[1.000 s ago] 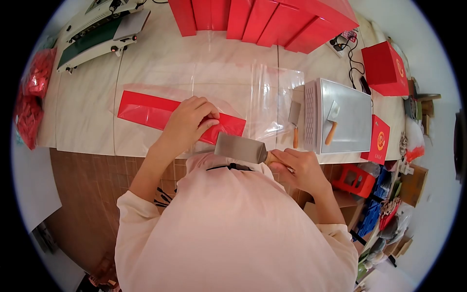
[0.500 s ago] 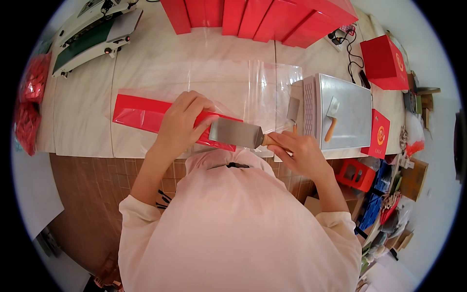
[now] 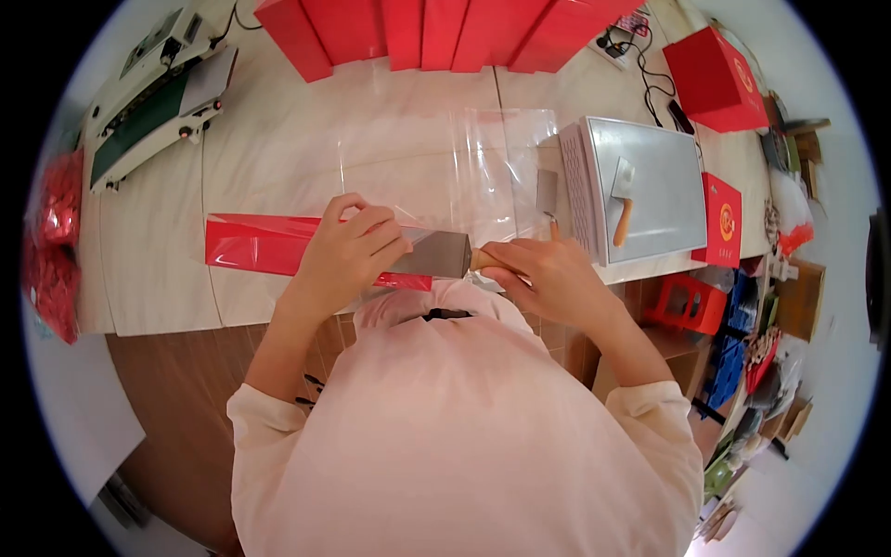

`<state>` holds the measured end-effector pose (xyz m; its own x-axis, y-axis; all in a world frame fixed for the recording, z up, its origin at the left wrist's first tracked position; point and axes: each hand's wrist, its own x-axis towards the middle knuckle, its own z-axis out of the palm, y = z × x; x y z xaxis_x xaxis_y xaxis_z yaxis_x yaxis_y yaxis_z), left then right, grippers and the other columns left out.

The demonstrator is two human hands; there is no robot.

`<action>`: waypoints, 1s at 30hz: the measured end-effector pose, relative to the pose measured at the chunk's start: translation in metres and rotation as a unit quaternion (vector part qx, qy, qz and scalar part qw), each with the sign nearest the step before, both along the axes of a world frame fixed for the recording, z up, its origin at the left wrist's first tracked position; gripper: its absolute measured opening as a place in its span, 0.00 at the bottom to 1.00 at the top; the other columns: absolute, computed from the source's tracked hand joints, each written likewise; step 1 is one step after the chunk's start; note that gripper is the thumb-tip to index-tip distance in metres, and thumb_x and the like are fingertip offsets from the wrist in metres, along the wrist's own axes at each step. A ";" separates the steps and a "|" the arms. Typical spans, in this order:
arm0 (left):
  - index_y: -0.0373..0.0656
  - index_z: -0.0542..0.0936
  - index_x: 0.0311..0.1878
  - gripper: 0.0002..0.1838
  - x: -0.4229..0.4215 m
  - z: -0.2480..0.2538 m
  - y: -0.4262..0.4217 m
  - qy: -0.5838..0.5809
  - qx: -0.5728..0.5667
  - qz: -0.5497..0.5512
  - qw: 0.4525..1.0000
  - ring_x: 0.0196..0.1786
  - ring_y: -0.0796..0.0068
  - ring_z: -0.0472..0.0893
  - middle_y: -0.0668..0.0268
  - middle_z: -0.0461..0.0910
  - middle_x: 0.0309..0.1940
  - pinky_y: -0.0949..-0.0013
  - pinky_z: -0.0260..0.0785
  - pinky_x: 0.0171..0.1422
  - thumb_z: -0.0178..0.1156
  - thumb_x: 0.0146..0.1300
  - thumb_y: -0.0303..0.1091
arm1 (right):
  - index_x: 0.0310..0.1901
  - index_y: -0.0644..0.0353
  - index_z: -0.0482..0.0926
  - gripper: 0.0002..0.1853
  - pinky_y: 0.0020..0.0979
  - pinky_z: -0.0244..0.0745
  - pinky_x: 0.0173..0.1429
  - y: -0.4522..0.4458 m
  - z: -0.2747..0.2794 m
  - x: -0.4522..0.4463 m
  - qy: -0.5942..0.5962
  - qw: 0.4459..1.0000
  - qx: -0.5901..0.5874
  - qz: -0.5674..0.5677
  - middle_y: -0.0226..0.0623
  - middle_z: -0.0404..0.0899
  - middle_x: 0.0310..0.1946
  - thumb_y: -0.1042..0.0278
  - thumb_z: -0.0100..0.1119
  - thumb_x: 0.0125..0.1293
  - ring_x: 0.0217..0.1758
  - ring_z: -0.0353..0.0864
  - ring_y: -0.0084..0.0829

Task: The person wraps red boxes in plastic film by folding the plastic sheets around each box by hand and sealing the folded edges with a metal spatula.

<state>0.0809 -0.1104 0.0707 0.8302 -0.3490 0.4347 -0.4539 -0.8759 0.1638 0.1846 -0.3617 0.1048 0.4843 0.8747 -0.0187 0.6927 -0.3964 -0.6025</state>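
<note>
A long red box (image 3: 255, 243) lies in clear plastic film near the table's front edge. My left hand (image 3: 348, 249) grips it from above, with curled fingers around its middle and right part. In my right hand (image 3: 548, 276) is the wooden handle of a metal scraper (image 3: 439, 253). Its wide grey blade points left along the right end of the box, and its tip is hidden by my left fingers. Behind my hands, clear film (image 3: 492, 153) spreads over the tabletop. A second scraper (image 3: 547, 193) lies just beyond my right hand.
To the right stands a metal-topped box-shaped device (image 3: 654, 209) with a small scraper (image 3: 623, 200) on it. Several red boxes (image 3: 455, 37) line the back. Further red boxes (image 3: 719, 79) stand right, near a black cable (image 3: 654, 93). A green-belted machine (image 3: 153, 125) is at left.
The scraper's blade has moved left and levelled out, and its tip has passed under my left fingers. My right hand has shifted slightly left with it. The camera view has turned a little.
</note>
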 end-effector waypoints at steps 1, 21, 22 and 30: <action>0.49 0.81 0.31 0.04 -0.002 -0.003 -0.001 -0.001 0.003 -0.011 1.000 0.44 0.74 0.76 0.73 0.75 0.31 0.57 0.64 0.55 0.66 0.51 0.33 | 0.44 0.58 0.82 0.11 0.35 0.70 0.28 -0.001 0.001 -0.001 -0.001 1.000 0.003 -0.011 0.34 0.83 0.30 0.65 0.63 0.63 0.24 0.78 0.38; 0.40 0.61 0.71 0.36 -0.125 -0.071 0.157 -0.043 -0.660 0.451 0.599 0.73 0.62 0.60 0.58 0.64 0.70 0.54 0.45 0.78 0.28 0.75 0.59 | 0.39 0.62 0.77 0.23 0.29 0.61 0.16 -0.300 -0.242 0.134 0.011 0.723 0.067 -0.688 0.28 0.71 0.17 0.47 0.46 0.72 0.15 0.69 0.23; 0.40 0.61 0.71 0.36 -0.120 -0.071 0.154 -0.041 -0.662 0.447 0.601 0.73 0.62 0.60 0.58 0.64 0.70 0.54 0.45 0.78 0.28 0.75 0.59 | 0.40 0.63 0.76 0.22 0.29 0.61 0.15 -0.305 -0.271 0.136 -0.024 0.722 0.064 -0.689 0.28 0.71 0.18 0.48 0.46 0.72 0.14 0.69 0.22; 0.40 0.61 0.72 0.42 -0.093 -0.083 0.155 0.029 -0.809 0.278 0.516 0.74 0.62 0.59 0.58 0.63 0.71 0.55 0.46 0.79 0.27 0.71 0.67 | 0.54 0.62 0.73 0.22 0.47 0.72 0.55 -0.147 -0.156 0.037 -0.318 0.826 0.029 -0.464 0.48 0.75 0.48 0.67 0.63 0.59 0.52 0.74 0.47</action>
<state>-0.0125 0.0448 -0.0126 0.6338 0.7326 -0.2481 -0.1593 0.4375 0.8850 0.2220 -0.5092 -0.0508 0.8426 0.1111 0.5270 0.2901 -0.9180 -0.2704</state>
